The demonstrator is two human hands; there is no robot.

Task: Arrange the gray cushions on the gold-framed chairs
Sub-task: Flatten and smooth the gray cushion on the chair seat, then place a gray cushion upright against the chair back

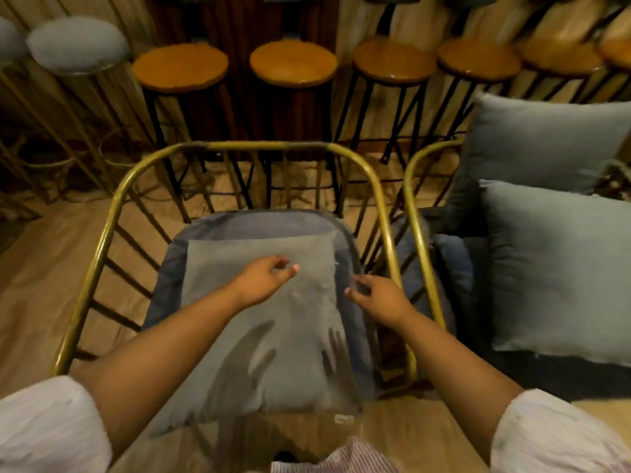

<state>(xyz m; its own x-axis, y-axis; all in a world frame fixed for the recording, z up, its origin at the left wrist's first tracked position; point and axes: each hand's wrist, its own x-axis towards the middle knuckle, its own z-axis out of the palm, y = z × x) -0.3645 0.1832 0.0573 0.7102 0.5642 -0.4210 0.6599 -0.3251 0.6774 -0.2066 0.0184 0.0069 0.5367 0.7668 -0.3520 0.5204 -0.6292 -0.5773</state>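
Note:
A gray cushion lies flat on the dark blue seat pad of a gold-framed chair right below me. My left hand hovers over the cushion's middle, fingers loosely curled, holding nothing. My right hand hangs over the cushion's right edge, fingers apart, also with nothing in it. A second gold-framed chair stands to the right, and two more gray cushions rest on it, one behind the other.
Several round wooden bar stools on black legs line the wall behind the chairs. At the far left stand two gray padded stools on gold legs. The floor is light wood.

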